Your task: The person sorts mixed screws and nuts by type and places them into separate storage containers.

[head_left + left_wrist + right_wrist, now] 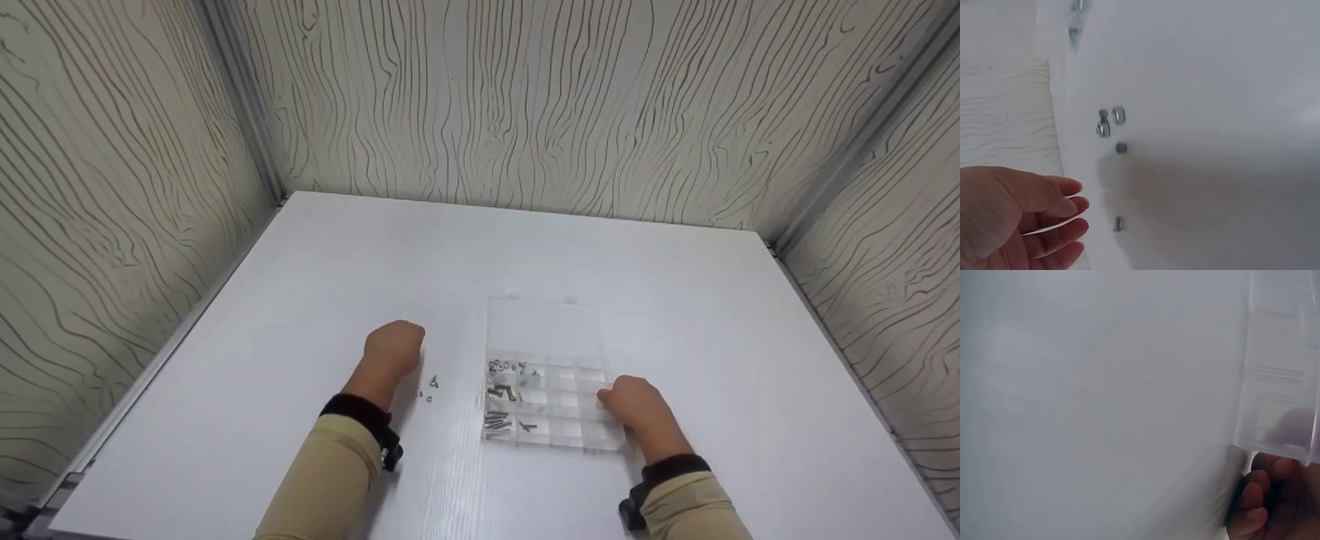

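A clear plastic compartment box (564, 429) lies on the white table, its transparent lid (544, 324) laid back beyond it. Its left compartments hold small metal parts: nut-like pieces (500, 366), short pieces with a brass-coloured one among them, and long thin pins or screws (496, 422). My right hand (636, 405) grips the box's right edge, thumb over the rim. To the left of the box my left hand (394, 346) hovers with loosely bent fingers (1075, 228); nothing shows in them. Several small screws and nuts (1119, 115) lie on the table close to it.
Patterned panels (480, 105) with metal corner posts (244, 105) enclose the back and both sides of the white table (720, 322). The loose hardware (433, 382) lies between the left hand and the box.
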Tool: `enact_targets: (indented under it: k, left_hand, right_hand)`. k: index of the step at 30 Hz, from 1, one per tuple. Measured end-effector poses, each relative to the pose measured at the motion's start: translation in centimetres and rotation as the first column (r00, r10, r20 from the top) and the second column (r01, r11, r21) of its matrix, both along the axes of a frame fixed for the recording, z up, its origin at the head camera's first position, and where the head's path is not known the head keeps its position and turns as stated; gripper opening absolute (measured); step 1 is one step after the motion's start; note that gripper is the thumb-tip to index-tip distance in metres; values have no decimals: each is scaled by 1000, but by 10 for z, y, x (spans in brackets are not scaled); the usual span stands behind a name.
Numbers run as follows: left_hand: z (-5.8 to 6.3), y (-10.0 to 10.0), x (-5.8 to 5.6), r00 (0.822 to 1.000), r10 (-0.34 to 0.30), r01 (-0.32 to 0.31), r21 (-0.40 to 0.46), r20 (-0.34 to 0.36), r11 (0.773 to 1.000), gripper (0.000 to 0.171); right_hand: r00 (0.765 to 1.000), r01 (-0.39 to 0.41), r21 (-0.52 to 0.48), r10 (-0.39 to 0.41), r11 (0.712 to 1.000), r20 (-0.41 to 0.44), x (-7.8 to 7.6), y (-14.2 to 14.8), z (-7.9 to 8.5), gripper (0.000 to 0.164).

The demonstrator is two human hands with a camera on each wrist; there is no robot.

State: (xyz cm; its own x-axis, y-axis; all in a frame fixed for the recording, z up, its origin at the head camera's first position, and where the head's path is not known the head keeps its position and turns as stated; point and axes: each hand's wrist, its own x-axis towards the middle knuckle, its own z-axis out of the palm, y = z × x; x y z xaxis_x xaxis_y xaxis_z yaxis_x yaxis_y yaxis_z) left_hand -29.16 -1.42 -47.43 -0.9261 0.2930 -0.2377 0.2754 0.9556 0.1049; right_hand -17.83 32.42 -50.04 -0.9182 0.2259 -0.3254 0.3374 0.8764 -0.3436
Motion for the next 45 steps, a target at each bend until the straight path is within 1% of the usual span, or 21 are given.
enact_targets:
  k: [3, 8, 11, 16, 19, 22, 24, 26, 28, 30, 33, 35, 37, 40, 42, 45]
  left_hand:
    - [-1, -10, -4, 999, 13, -13, -9, 41, 1000, 29]
    - [-6, -17, -5, 996, 35, -34, -10, 80, 999, 29]
    - [-10, -19, -3, 996, 48, -48, 0, 75, 999, 28]
    - [-12, -19, 0, 996, 65, -66, 10, 63, 998, 26]
    - [-12, -16, 1, 995, 69, -70, 4, 69, 998, 28]
    - [-12, -10, 2, 995, 66, -68, 24, 74, 997, 29]
    - [-11, -4, 2, 997, 44, -47, 50, 68, 998, 27]
    - [-9, 3, 3, 998, 8, -13, 91, 57, 996, 20]
    - [-7, 12, 5, 999, -25, 20, 133, 40, 991, 11]
    - [-4, 21, 8, 999, -49, 45, 174, 21, 984, 6]
    - [3, 35, 14, 998, -62, 64, 227, -12, 972, 6]
    - [7, 45, 19, 997, -76, 82, 258, -33, 963, 10]
    - [10, 54, 25, 994, -102, 112, 297, -49, 948, 15]
    - [11, 68, 35, 984, -165, 176, 356, -61, 918, 14]
    - [10, 76, 41, 973, -219, 231, 378, -75, 897, 13]
    - [6, 86, 48, 955, -281, 298, 366, -100, 882, 9]
  right_hand:
    - [1000, 2, -4, -2, 1000, 6, 1, 0, 2, 32]
    - [1000, 5, -8, -5, 1000, 2, 3, -1, 4, 31]
    - [1000, -3, -3, 3, 1000, -7, 3, -2, 5, 31]
    - [1000, 1, 0, -1, 1000, 1, 2, -1, 4, 31]
    - [1000, 6, -4, -6, 1000, 5, 2, 0, 4, 30]
    - [1000, 10, -15, -10, 1000, 3, 2, 0, 5, 30]
    - [1000, 9, -17, -9, 1000, 2, 2, -1, 5, 30]
    - [1000, 9, -15, -8, 1000, 2, 2, -1, 5, 30]
    - [1000, 7, -11, -7, 1000, 1, 2, -1, 5, 31]
    - [1000, 4, -6, -4, 1000, -1, 2, -1, 4, 31]
    - [1000, 1, -5, -1, 1000, 5, 1, 0, 2, 31]
    - [1000, 1, -6, -1, 1000, 10, 1, 0, 2, 32]
    - [1000, 4, -9, -3, 1000, 15, 1, -1, 2, 33]
    - [1000, 11, -13, -10, 1000, 16, 1, -1, 3, 33]
    - [1000, 9, -15, -9, 1000, 14, 1, -1, 3, 32]
    - [1000, 2, -14, -2, 1000, 6, 0, 0, 2, 31]
